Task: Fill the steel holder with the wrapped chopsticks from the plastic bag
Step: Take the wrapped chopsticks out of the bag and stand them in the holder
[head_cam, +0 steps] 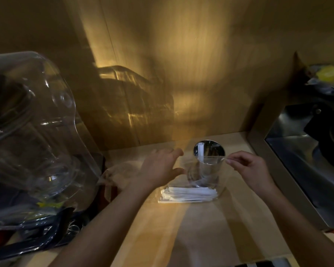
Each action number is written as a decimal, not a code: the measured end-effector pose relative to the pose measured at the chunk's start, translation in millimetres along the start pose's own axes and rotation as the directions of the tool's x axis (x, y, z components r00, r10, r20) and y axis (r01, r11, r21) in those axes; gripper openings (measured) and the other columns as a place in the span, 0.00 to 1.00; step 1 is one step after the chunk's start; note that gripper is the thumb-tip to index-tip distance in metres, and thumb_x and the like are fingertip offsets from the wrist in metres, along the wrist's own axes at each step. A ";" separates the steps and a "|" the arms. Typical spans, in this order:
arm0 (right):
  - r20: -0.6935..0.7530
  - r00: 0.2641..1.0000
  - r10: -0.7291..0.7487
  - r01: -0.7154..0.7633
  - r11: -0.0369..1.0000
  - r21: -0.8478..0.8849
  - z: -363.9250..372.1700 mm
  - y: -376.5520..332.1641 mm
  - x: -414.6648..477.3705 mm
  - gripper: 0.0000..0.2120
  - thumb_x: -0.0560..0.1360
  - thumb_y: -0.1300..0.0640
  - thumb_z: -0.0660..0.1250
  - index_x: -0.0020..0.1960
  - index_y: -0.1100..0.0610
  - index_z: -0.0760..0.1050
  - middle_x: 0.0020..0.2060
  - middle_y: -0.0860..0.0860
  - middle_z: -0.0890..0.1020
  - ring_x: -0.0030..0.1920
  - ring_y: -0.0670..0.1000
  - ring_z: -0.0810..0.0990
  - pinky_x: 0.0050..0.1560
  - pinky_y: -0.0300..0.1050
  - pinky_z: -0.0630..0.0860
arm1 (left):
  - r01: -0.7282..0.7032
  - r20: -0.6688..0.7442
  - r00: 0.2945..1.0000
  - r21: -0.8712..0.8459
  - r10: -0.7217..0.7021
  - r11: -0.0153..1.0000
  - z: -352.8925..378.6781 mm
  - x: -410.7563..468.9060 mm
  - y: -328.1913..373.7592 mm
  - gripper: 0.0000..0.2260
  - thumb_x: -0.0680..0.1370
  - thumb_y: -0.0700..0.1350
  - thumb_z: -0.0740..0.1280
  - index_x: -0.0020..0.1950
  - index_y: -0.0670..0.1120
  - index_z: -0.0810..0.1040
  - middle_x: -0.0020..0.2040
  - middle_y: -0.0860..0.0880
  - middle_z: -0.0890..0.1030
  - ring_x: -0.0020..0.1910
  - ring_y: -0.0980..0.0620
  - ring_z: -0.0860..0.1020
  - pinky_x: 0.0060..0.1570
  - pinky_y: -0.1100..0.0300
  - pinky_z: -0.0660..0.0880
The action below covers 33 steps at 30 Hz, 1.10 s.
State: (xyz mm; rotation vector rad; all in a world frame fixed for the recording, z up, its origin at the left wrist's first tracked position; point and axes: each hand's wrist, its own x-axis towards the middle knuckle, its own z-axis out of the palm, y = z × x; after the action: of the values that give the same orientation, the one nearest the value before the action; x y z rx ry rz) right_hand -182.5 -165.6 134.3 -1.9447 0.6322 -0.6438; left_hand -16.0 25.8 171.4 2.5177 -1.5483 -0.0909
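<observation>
The round steel holder [209,151] stands upright on the wooden counter near the back wall, with one white wrapped chopstick [201,153] leaning inside it. Just in front lies the clear plastic bag [219,189], and a flat stack of wrapped chopsticks [189,194] fills its bottom. The bag's loose upper part rises in front of the holder. My right hand [247,167] is to the right of the holder, fingertips pinched on the bag's top edge. My left hand [160,167] hovers left of the holder with fingers spread, blurred, and holds nothing I can see.
A large clear plastic dome and dark clutter [31,132] crowd the left side. A steel sink [307,166] with a raised frame borders the counter [191,228] on the right. The wooden wall [181,74] stands close behind the holder.
</observation>
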 end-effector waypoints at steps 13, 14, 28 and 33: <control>-0.099 0.995 0.014 -0.007 0.998 0.062 -12.7 -10.9 -4.2 0.09 0.69 0.60 0.71 0.39 0.45 0.78 0.41 0.47 0.81 0.38 0.39 0.74 0.38 0.33 0.69 | -0.135 -0.014 0.991 -0.023 0.135 0.991 -29.1 47.7 44.3 0.06 0.77 0.47 0.62 0.51 0.50 0.78 0.48 0.48 0.83 0.48 0.46 0.79 0.42 0.57 0.71; -0.077 0.997 0.023 -0.018 0.997 0.068 -14.2 -12.3 -4.4 0.09 0.69 0.60 0.71 0.42 0.46 0.78 0.43 0.45 0.81 0.39 0.37 0.75 0.39 0.32 0.70 | -0.145 -0.033 0.989 -0.028 0.144 0.989 -38.3 50.9 44.5 0.06 0.77 0.47 0.63 0.50 0.50 0.78 0.47 0.48 0.83 0.48 0.47 0.79 0.41 0.57 0.70; -0.046 0.990 0.134 -0.116 0.952 0.282 -25.1 5.4 -16.4 0.09 0.68 0.66 0.70 0.44 0.54 0.81 0.38 0.45 0.83 0.35 0.36 0.79 0.36 0.26 0.73 | -0.277 -0.178 0.957 -0.313 0.230 0.908 -167.7 89.8 66.4 0.02 0.72 0.41 0.71 0.39 0.46 0.79 0.34 0.47 0.82 0.35 0.49 0.81 0.38 0.58 0.77; -0.184 0.967 0.176 -0.114 0.945 0.307 -33.1 10.5 -16.1 0.09 0.70 0.65 0.69 0.37 0.53 0.82 0.29 0.50 0.83 0.29 0.44 0.79 0.28 0.36 0.75 | -0.318 -0.198 0.943 -0.308 0.267 0.896 -182.7 99.3 77.6 0.03 0.72 0.41 0.71 0.39 0.45 0.79 0.34 0.46 0.82 0.35 0.49 0.81 0.42 0.52 0.78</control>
State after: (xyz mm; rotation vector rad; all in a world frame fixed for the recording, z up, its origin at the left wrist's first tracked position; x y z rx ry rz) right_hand -218.0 -179.9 135.4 -1.5503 0.7574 -0.8070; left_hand -12.0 -74.0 369.7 1.9623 -1.6690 -0.1094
